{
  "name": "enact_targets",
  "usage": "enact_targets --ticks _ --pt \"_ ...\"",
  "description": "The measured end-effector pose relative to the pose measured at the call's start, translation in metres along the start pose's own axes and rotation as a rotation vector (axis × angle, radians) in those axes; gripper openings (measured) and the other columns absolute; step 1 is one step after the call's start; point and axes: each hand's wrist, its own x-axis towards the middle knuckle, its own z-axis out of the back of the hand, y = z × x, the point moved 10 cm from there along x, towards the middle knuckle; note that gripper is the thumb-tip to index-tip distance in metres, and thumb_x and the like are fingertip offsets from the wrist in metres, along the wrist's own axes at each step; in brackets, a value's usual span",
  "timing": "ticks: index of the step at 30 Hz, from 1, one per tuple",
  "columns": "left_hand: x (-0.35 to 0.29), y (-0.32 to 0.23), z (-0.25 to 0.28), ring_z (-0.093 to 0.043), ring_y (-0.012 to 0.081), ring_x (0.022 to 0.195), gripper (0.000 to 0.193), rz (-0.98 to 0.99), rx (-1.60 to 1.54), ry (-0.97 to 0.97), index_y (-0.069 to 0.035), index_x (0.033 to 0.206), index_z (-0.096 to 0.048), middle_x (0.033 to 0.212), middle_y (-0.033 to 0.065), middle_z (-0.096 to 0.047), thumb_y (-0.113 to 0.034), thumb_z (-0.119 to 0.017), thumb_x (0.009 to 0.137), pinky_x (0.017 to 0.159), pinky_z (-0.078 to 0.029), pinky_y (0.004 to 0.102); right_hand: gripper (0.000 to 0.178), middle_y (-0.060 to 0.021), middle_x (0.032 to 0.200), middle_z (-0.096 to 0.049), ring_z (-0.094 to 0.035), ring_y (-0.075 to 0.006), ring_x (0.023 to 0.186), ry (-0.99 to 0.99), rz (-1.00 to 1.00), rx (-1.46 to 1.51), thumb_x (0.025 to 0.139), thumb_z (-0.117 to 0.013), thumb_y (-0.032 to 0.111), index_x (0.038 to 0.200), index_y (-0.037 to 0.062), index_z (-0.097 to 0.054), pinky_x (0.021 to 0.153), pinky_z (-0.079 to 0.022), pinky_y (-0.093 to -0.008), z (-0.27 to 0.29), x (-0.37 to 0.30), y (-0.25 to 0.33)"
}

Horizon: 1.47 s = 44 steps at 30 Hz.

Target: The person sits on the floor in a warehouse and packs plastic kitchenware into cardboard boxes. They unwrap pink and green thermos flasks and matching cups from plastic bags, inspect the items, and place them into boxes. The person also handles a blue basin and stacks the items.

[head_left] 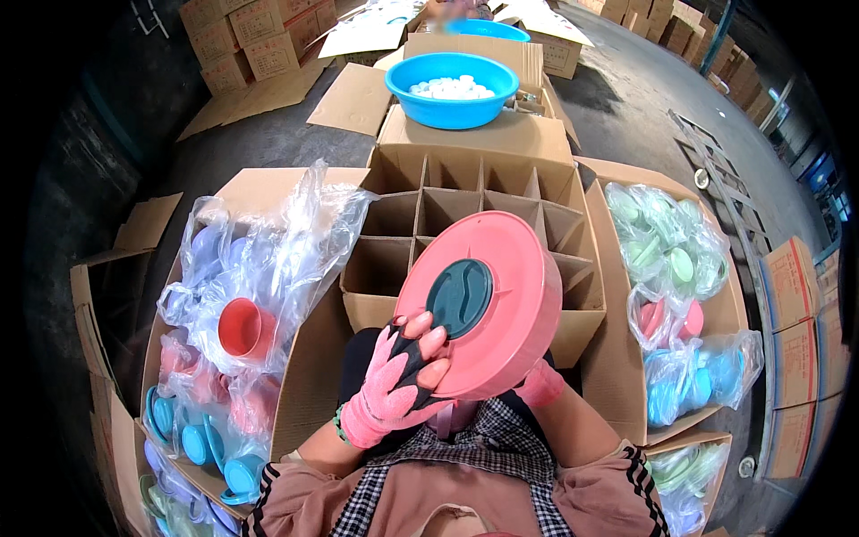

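A large round pink plastic lid (523, 277) with a dark green round insert (460, 298) is tilted up in front of my chest. My left hand (398, 380), in a pink and black glove with bare fingertips, grips its near left edge, fingers lying up against the green insert. At the lower right rim my right hand (540, 385), also gloved in pink, supports the lid from behind; its fingers are hidden. Just beyond the lid stands a cardboard box with dividers (447, 201), partly covered by it.
To the left, a carton holds plastic-wrapped parts and a red cup (246, 329). Another carton (617, 385) on the right has bagged green, pink and blue pieces. Ahead sits a blue basin (452, 112) of small white pieces. Stacked boxes (792, 358) stand far right.
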Motion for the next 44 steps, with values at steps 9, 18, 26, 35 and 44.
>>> enact_targets --ticks 9,18,26,35,44 --pt "0.001 -0.001 -0.008 -0.050 0.0402 0.103 0.052 -0.002 0.075 0.112 0.004 0.098 -0.056 0.109 0.0215 -0.052 -0.023 -0.076 0.058 0.091 -0.033 0.0518 0.064 -0.0178 0.118 -0.045 -0.050 -0.0313 0.101 0.062 -0.032 0.010 0.077 -0.053 0.044 0.123 0.0025 -0.036 0.080 -0.046 -0.0425 -0.006 0.000 -0.001" --pt "-0.009 0.038 -0.012 -0.052 0.0346 0.102 0.055 0.203 -0.076 0.038 0.005 0.099 -0.052 0.111 0.0232 -0.051 -0.019 -0.078 0.057 0.087 -0.040 0.0402 0.051 -0.0152 0.119 -0.046 -0.050 -0.0268 0.102 0.338 -0.026 0.365 0.084 -0.044 0.038 0.122 0.0030 -0.039 0.083 -0.045 -0.0408 -0.026 0.011 -0.008" --pt "-0.033 0.151 0.017 -0.053 0.0142 0.088 0.050 0.901 -0.360 -0.158 0.005 0.108 -0.049 0.096 0.0090 -0.058 -0.007 -0.069 0.064 0.078 -0.043 0.0279 0.044 -0.0102 0.075 -0.055 -0.056 -0.0180 0.065 -0.485 -0.005 0.070 0.081 -0.054 0.044 0.089 0.0012 -0.051 0.055 -0.047 -0.0279 0.147 0.032 0.008" --pt "0.002 0.171 -0.109 -0.052 0.0353 0.096 0.060 0.232 -0.011 0.624 0.003 0.106 -0.050 0.104 0.0199 -0.055 -0.019 -0.076 0.057 0.083 -0.042 0.0350 0.077 -0.0109 0.107 -0.048 -0.047 -0.0176 0.096 -0.431 -0.242 -0.150 0.075 -0.042 0.066 0.124 0.0068 -0.037 0.082 -0.039 -0.0314 0.197 0.097 -0.072" --pt "-0.027 0.147 -0.115 -0.053 0.0332 0.092 0.055 0.214 -0.211 0.659 0.000 0.107 -0.051 0.099 0.0179 -0.056 -0.036 -0.067 0.068 0.082 -0.041 0.0372 0.056 -0.0148 0.109 -0.051 -0.051 -0.0199 0.098 -0.138 -0.100 0.097 0.078 -0.058 0.043 0.115 0.0030 -0.047 0.089 -0.039 -0.0322 0.149 0.079 -0.086"
